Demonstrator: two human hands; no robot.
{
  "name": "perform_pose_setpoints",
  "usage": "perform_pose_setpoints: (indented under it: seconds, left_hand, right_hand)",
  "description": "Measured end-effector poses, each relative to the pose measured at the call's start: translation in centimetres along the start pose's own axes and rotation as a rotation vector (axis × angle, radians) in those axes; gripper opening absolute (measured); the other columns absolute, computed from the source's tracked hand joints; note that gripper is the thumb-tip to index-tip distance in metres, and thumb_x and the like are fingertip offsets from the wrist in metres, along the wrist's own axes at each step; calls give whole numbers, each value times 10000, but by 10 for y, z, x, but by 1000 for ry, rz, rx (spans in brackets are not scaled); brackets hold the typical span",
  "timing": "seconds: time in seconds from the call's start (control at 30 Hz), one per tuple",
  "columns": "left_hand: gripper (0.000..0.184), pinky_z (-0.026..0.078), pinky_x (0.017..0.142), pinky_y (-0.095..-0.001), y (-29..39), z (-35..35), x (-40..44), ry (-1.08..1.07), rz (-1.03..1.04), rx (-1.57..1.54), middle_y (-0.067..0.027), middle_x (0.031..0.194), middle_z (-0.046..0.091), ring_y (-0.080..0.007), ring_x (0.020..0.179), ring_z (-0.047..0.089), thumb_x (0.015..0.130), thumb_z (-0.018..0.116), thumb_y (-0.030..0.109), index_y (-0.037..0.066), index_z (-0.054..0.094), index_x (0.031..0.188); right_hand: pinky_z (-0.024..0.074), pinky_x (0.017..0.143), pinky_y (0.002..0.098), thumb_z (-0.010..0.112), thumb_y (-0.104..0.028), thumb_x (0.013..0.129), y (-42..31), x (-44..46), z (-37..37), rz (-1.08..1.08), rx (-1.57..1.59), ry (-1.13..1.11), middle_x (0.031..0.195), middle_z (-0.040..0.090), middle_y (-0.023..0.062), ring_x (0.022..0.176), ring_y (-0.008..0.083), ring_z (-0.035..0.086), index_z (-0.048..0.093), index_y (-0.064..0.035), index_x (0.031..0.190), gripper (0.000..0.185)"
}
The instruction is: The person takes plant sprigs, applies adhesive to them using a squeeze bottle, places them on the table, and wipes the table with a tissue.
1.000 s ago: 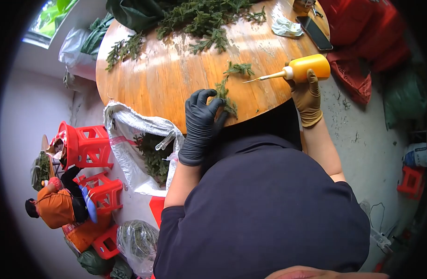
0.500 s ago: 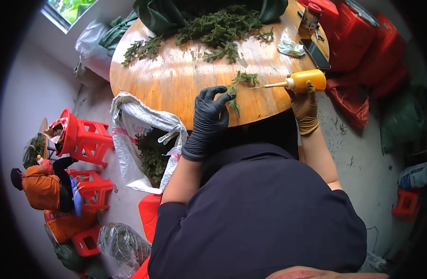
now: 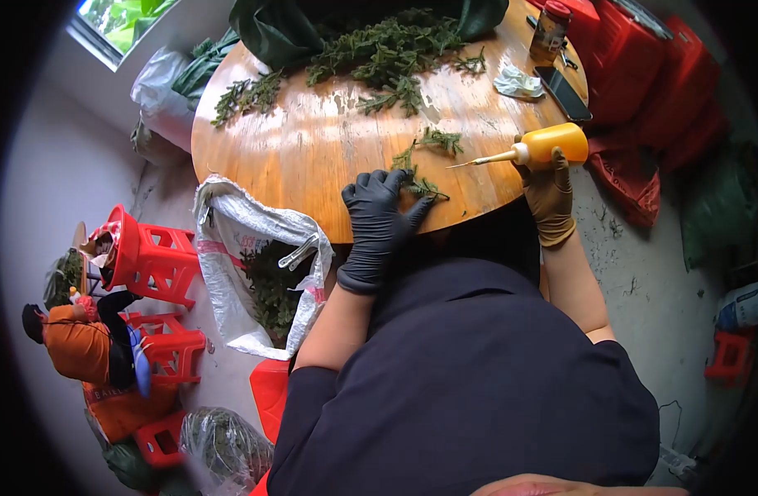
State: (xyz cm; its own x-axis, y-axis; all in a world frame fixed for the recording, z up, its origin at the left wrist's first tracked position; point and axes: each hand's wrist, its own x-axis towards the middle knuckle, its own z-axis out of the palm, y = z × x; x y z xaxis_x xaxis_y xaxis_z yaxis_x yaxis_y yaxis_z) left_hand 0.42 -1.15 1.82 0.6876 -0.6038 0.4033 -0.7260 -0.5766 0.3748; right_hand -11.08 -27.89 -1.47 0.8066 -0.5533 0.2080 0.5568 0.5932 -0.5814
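My left hand [image 3: 377,219], in a black glove, rests at the near edge of the wooden table with its fingers curled against a small green artificial pine sprig [image 3: 427,188]. The fingertips partly cover the sprig's stem. My right hand [image 3: 551,198], in a brownish glove, is wrapped around a yellow squeeze bottle [image 3: 559,142] with a long thin nozzle. The bottle lies nearly level over the table's right edge, its needle tip pointing left, a little apart from the sprig.
A pile of green sprigs [image 3: 387,50] spills from a dark green bag on the table [image 3: 313,149]. A phone [image 3: 563,93], crumpled tissue [image 3: 518,83] and jar [image 3: 551,33] are at right. An open white sack [image 3: 222,281] stands left. Beyond, a person in orange [image 3: 81,347] sits.
The lower part of the sprig has swung to the right beneath my left hand, whose thumb has moved away from the fingertips. The bottle stays in my right hand, nearly unmoved.
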Motion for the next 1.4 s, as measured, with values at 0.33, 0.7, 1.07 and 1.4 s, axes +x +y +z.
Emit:
perform_pose_setpoints:
  seconds: [0.33,0.7,1.07,1.4]
  left_hand:
    - [728,303,979,-452,-8,7,-4,132,2,117,-127,1197,553,-298,1124,497,728,786,544,82,612,1263]
    - [502,387,1014,-429,-2,-8,6,17,282,34,-90,1241,582,-312,1234,497,719,824,214,214,673,1197]
    - [336,398,891,-410,-11,-3,-8,-10,263,-131,-42,1027,634,-273,1006,573,719,816,207,134,688,1021]
    - [483,383,917,-406,-9,2,-6,-51,158,-174,-30,1002,626,-261,1003,570,713,825,236,134,636,1146]
  right_hand:
    - [550,995,450,690,-265,943,1,-1,-9,3,90,-9,1253,622,167,1199,326,604,527,-46,1308,456]
    - [577,964,436,637,-290,976,0,-2,-7,9,141,-73,1326,571,212,1251,370,568,466,-4,1367,514]
    - [578,963,430,622,-306,983,-4,-12,-7,41,143,-78,1359,546,216,1263,363,560,437,1,1389,541]
    - [537,982,438,656,-289,952,6,-31,21,-50,-223,-33,1295,578,178,1214,338,594,451,-22,1373,538]
